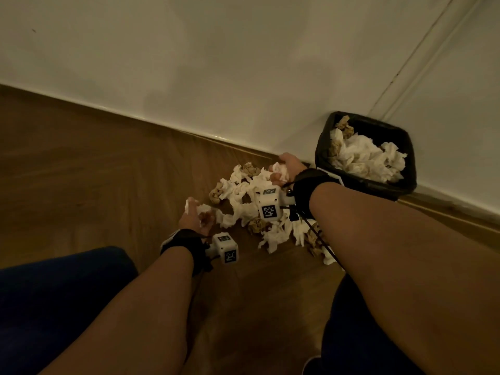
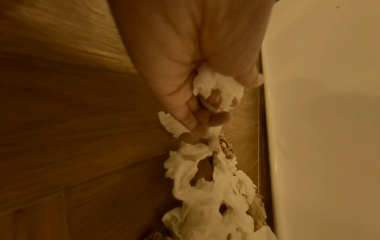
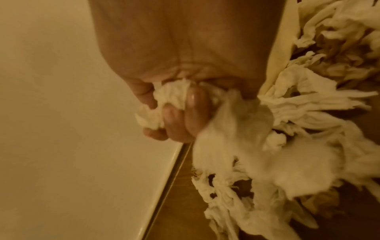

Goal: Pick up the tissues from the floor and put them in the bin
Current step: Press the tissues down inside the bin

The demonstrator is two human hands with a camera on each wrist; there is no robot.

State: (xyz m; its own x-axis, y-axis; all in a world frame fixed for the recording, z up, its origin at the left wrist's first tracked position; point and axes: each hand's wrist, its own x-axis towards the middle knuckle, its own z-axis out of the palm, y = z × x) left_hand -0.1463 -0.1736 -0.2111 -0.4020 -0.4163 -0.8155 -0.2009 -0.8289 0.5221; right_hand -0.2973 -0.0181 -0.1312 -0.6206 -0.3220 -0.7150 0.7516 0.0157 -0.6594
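A heap of crumpled white and brown tissues [image 1: 251,209] lies on the wooden floor near the wall. My left hand [image 1: 196,216] is at the heap's left end, fingers curled round white tissue [image 2: 218,87], with more tissues [image 2: 205,186] trailing below it. My right hand [image 1: 284,169] is at the heap's far side by the skirting, fist closed round a wad of white tissue [image 3: 174,95]; loose tissues [image 3: 277,154] hang beside it. The black bin [image 1: 324,147] stands against the wall just right of my right hand, holding many tissues [image 1: 365,158].
A white wall [image 1: 216,63] with skirting [image 1: 189,129] runs behind the heap. Herringbone wood floor [image 1: 81,171] stretches to the left. My knees in dark blue [image 1: 54,293] are at the bottom. A door frame [image 1: 405,63] rises behind the bin.
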